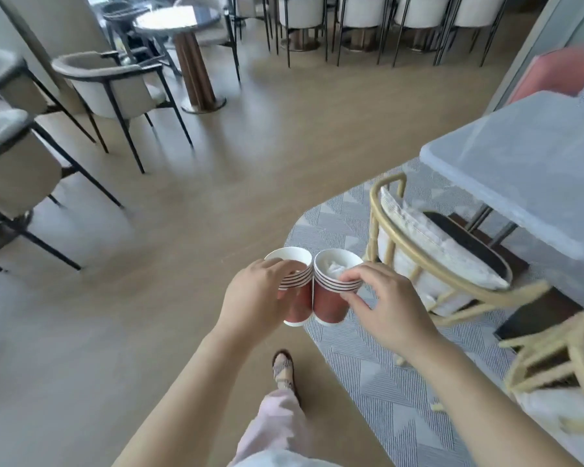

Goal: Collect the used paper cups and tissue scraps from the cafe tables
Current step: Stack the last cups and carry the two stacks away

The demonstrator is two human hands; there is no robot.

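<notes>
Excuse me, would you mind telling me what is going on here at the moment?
A person holds two stacks of nested red paper cups with white rims, side by side and touching. The left hand grips the left stack around its side. The right hand pinches the rim of the right stack, whose top cup holds crumpled white tissue. A pale-topped table and a cane chair with a white cushion stand to the right.

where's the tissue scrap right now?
Head view, lower centre: the tissue scrap sits inside the right cup stack, gripped by the right hand, beside the left cup stack in the left hand.
</notes>
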